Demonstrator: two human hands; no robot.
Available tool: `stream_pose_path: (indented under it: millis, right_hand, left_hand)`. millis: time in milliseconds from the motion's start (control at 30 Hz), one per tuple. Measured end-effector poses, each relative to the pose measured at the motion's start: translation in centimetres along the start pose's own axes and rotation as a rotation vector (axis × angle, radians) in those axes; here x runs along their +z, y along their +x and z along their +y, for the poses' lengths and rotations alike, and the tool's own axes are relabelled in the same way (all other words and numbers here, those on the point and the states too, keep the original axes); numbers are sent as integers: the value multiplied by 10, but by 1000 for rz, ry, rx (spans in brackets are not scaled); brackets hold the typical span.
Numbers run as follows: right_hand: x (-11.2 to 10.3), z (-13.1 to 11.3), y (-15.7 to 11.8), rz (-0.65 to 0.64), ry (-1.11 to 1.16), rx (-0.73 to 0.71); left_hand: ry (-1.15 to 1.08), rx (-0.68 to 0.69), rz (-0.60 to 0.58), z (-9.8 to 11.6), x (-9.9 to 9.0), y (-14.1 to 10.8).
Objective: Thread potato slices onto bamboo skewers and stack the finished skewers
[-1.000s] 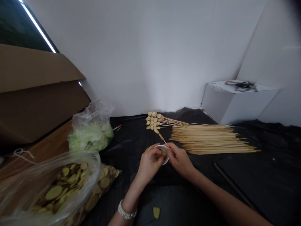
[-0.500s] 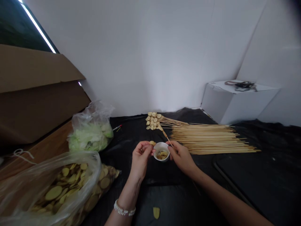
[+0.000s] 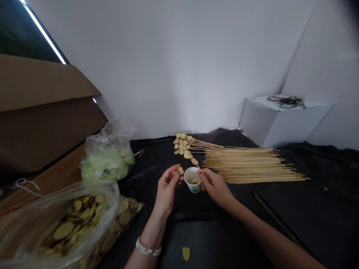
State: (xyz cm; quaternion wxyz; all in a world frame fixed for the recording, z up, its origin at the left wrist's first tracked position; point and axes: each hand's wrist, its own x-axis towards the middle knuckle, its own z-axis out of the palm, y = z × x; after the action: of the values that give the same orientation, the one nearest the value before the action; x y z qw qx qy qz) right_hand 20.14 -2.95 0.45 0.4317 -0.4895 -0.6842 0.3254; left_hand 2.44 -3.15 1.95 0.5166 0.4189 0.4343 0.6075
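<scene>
The left hand (image 3: 167, 188) is raised, and its thumb and fingertips are pinching together on one small, pale yellow potato slice (image 3: 181, 170). The right hand (image 3: 214, 188) is closed on the lower part of a thin bamboo skewer (image 3: 198, 166), which points up and away, and two slices (image 3: 187, 154) sit on this skewer. Between the two hands, touching neither in this view, stands a white paper cup (image 3: 193, 180) with a small green mark on its side. Only a little yellow-orange matter shows at its bottom, while in the earlier frame the pieces inside were seen more clearly.

Behind the cup, many finished skewers with round slices (image 3: 181, 144) lie together in a fan, and their long, dry bamboo sticks (image 3: 252, 165) spread to the right on the black plastic sheet (image 3: 146, 186) that covers the surface. One loose slice (image 3: 186, 253) lies on this sheet near the camera. On the left are a crinkled clear bag of flat potato slices (image 3: 67, 228) and a bag of pale green shredded leaves (image 3: 108, 162). A beaded white bracelet (image 3: 148, 247) circles the left wrist.
</scene>
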Motion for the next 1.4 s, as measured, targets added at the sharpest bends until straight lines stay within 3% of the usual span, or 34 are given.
stream_pose_path:
  millis: [267,367,567,833,1000,1200,1300,1400]
  right_hand:
    - [2,-9,-5,-4,-88,-81]
    - [1,-13,-7,1,-88,-137]
    - [1,-14,-9,23,-93,-229]
    - [1,-14,-9,-2,-75,-255]
    - [5,-12,-10,-22,-28,-221]
    - [5,-4,-4,-7,-6,-27]
    - [5,-4,-2,-40,30,10]
    - [6,-7,-4,-62,50,5]
  left_hand:
    - [505,336,-56,-3,2,-3]
    - [554,414,-30,-2,1,-6]
    - [458,454,54,-1,3,-8]
    - [370,295,-95,-6,9,-11]
    - [590,368,-51,-13,5,-10]
    - [854,520,-194,-15,5,-12]
    - [1028,542,-256,-13,5,-16]
    - [1210,547,-242,-8,7,-20]
